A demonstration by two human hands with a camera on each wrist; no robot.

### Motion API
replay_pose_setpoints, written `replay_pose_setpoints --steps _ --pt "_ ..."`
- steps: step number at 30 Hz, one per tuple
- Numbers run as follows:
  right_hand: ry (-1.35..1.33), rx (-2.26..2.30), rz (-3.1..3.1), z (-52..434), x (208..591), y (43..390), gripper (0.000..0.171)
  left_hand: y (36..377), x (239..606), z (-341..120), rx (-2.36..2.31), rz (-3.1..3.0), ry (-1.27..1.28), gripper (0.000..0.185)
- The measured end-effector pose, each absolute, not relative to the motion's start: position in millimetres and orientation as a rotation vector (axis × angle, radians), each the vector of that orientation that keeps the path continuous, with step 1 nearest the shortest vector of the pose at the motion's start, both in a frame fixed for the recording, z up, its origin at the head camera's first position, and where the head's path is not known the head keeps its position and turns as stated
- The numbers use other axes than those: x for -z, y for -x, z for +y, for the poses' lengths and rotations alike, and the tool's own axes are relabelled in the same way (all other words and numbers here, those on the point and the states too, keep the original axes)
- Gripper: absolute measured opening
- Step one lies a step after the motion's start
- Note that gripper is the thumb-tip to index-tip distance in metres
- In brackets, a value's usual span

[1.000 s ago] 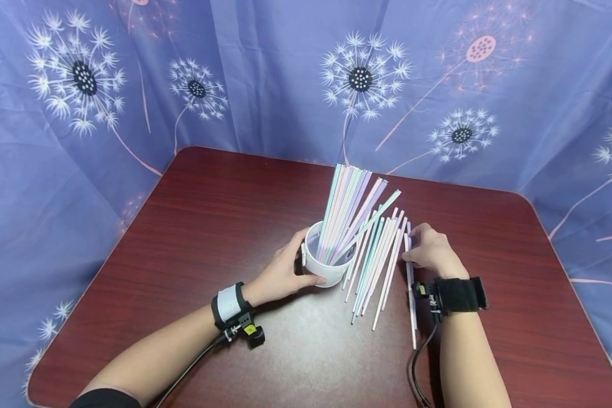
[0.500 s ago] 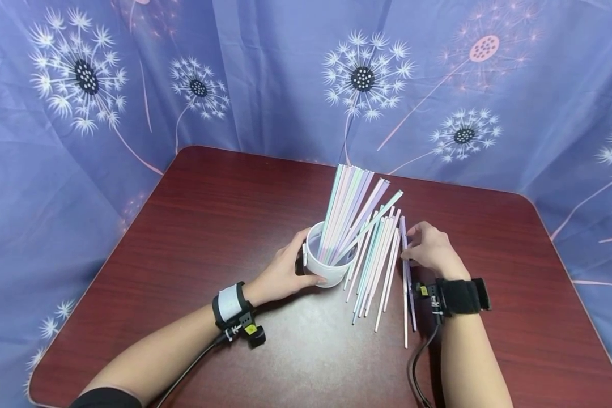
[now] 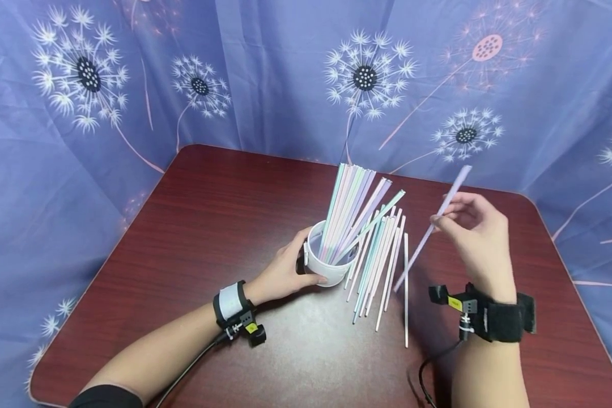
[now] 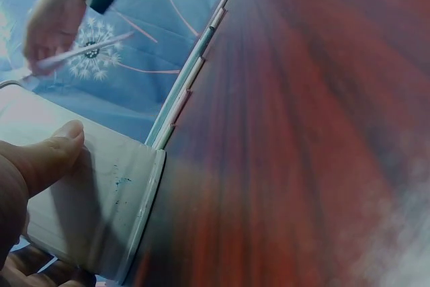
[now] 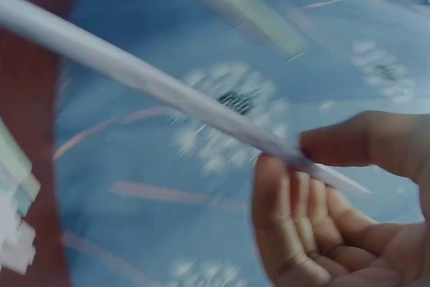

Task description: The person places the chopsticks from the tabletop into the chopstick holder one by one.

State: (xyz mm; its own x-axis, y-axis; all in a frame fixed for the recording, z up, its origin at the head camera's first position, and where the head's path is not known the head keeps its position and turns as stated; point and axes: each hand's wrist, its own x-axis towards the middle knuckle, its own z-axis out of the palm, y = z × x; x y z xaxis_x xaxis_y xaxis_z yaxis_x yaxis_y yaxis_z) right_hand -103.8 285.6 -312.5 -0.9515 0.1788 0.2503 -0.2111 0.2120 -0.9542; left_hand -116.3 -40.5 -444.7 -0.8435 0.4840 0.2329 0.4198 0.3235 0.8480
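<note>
My left hand [image 3: 285, 271] grips a white round cup [image 3: 327, 275] near the middle of the table, its thumb across the near side. Pastel straws [image 3: 345, 212] stand leaning in the cup, their tops fanned to the right. In the left wrist view the thumb lies along the cup's wall [image 4: 101, 159]. My right hand [image 3: 484, 243] pinches a lilac straw [image 3: 422, 243] by its upper part, between thumb and fingertips. The straw slants down to the left, its lower end over the loose straws' right side. In the right wrist view the lilac straw [image 5: 154, 85] runs across the picture, slightly blurred.
Several loose straws [image 3: 379, 266] lie side by side on the dark red table [image 3: 224, 209], right of the cup. A single pale straw [image 3: 406, 306] lies a little apart. A blue dandelion curtain [image 3: 285, 85] hangs behind the table.
My right hand has lifted the lilac straw from the table and moved up and right with it. One pale straw stays behind. The left hand keeps its grip on the cup.
</note>
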Motion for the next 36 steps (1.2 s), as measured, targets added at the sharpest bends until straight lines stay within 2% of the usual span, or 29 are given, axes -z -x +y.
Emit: replay_pose_setpoints --steps 4,8,14,20,26,30,36 --pt "-0.256 -2.168 -1.639 273.3 295.0 90.8 0.031 116.0 444.2 -40.1 -1.575 2.495 -0.851 0.103" --pt "-0.409 -2.189 -1.522 255.3 286.4 82.5 0.03 116.0 444.2 -40.1 -1.584 2.494 -0.859 0.103" --pt "-0.421 -1.929 -1.989 236.2 288.9 80.3 0.029 116.4 445.1 -40.1 -1.589 2.496 -0.864 0.104" --pt "-0.372 -1.663 -2.423 232.6 303.5 84.0 0.016 115.7 446.2 -39.9 -1.582 2.496 -0.857 0.103" --pt "-0.458 -1.309 -2.664 231.1 318.3 93.9 0.009 116.0 446.4 -40.4 -1.572 2.517 -0.854 0.104" --pt "-0.431 -1.147 -2.77 240.9 321.6 98.9 0.014 116.2 445.9 -40.8 -1.571 2.514 -0.859 0.104" --pt "-0.197 -0.876 -2.955 270.5 335.1 113.0 0.027 116.3 446.5 -40.6 -1.572 2.511 -0.874 0.104"
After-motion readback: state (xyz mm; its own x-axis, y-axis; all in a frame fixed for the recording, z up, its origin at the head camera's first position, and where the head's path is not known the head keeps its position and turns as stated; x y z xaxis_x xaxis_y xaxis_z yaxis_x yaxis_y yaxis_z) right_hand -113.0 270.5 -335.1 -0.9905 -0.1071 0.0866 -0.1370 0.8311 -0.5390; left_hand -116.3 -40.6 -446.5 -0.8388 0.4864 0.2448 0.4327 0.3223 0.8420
